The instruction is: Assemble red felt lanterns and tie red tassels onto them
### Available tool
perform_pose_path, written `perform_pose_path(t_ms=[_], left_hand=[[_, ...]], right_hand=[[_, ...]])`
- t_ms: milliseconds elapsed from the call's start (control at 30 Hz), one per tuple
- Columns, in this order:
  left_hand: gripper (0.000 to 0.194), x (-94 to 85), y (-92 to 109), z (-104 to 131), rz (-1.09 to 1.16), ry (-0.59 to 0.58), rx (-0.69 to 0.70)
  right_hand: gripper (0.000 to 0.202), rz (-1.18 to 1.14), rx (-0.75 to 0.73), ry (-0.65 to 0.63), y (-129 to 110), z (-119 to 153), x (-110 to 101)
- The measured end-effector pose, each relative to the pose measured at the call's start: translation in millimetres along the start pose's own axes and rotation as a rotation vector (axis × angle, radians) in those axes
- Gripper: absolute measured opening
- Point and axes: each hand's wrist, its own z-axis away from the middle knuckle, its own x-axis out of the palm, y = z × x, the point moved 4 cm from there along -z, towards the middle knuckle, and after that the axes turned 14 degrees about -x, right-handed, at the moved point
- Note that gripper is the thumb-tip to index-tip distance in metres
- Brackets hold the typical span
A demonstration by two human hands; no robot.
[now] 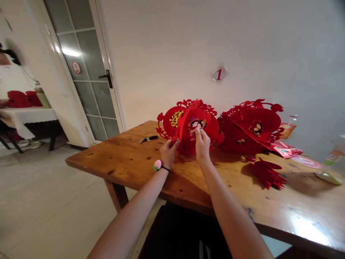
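A red felt lantern [211, 131] with scalloped cut-out edges stands on the wooden table in front of me. Its panels carry a gold double-happiness emblem and a cartoon couple. My left hand [169, 153], wearing a dark band with a pink bead, is closed on the lantern's lower left edge. At the front panel, over the cartoon couple, the fingertips of my right hand [202, 144] are pressed together in a pinch. What lies between them is too small to tell. A second red lantern [234, 129] sits just to the right.
Keys [148, 139] lie left of the lantern on the wooden table [124, 158]. Folded red felt pieces [266, 172], a pink packet [287, 149] and a round pink-and-white disc [306, 161] are at the right. A wall stands behind the table; a glass-paned door [88, 72] is at the left.
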Motion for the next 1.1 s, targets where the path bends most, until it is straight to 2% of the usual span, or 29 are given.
perform_pose_path(t_ms=[67, 133, 200, 267, 367, 433, 567, 700, 967, 1100], left_hand=[[0.023, -2.8, -3.4, -3.7, 0.000, 0.035, -0.010], [0.022, -5.2, -6.8, -7.1, -0.001, 0.067, -0.018], [0.021, -6.4, -9.5, -9.6, 0.002, 0.092, -0.023], [0.022, -6.0, -11.3, -10.8, 0.008, 0.105, -0.026], [0.022, -4.2, -12.2, -10.9, 0.018, 0.104, -0.034], [0.022, -4.1, -11.8, -10.9, 0.019, 0.098, -0.040], [0.021, -9.4, -11.5, -12.6, 0.009, 0.124, -0.063], [0.020, -14.6, -16.5, -16.2, 0.024, 0.146, -0.107], [0.026, -5.9, -31.5, -17.1, 0.116, 0.063, -0.205], [0.021, -15.3, -21.0, -16.9, 0.114, 0.169, -0.153]], right_hand=[[0.033, 0.242, -0.115, 0.232, -5.0, -9.0, -26.4], [0.028, 0.458, -0.187, 0.387, -5.9, -17.1, -53.4], [0.032, 0.534, -0.183, 0.356, 2.2, -24.9, -72.4], [0.041, 0.439, -0.066, 0.224, 18.9, -28.3, -81.3], [0.043, 0.172, 0.164, 0.051, 41.6, -21.4, -75.4], [0.043, 0.075, 0.185, 0.009, 44.4, -15.9, -65.9], [0.044, 0.125, 0.084, -0.029, 32.4, -12.9, -53.8], [0.040, 0.269, -0.041, -0.059, 21.9, -14.8, -55.4], [0.034, 0.443, -0.228, -0.061, 7.2, -12.8, -57.2], [0.032, 0.511, -0.351, -0.058, -1.5, -8.4, -55.3]])
